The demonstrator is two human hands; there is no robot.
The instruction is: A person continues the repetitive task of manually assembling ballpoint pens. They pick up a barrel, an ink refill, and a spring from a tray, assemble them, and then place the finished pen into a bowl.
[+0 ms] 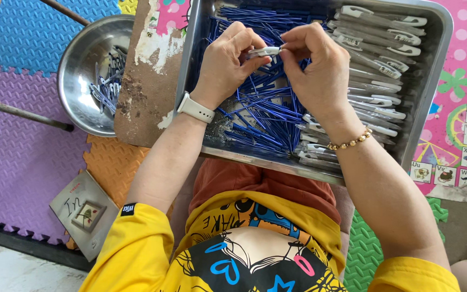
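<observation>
My left hand [228, 59] and my right hand [314, 67] meet above a rectangular metal tray [436, 65]. Together they pinch a small clear and white pen barrel [265, 52] between the fingertips. Under the hands lies a heap of thin blue pen refills [263, 116]. Along the tray's right side is a pile of clear pen barrels with white clips [377, 70]. A white watch sits on my left wrist, a bead bracelet on my right.
A round metal bowl [79, 70] holding several assembled pens stands at the left on foam floor mats. The tray rests on a worn board [147, 92] above my lap. A small grey booklet [85, 213] lies on the mat at lower left.
</observation>
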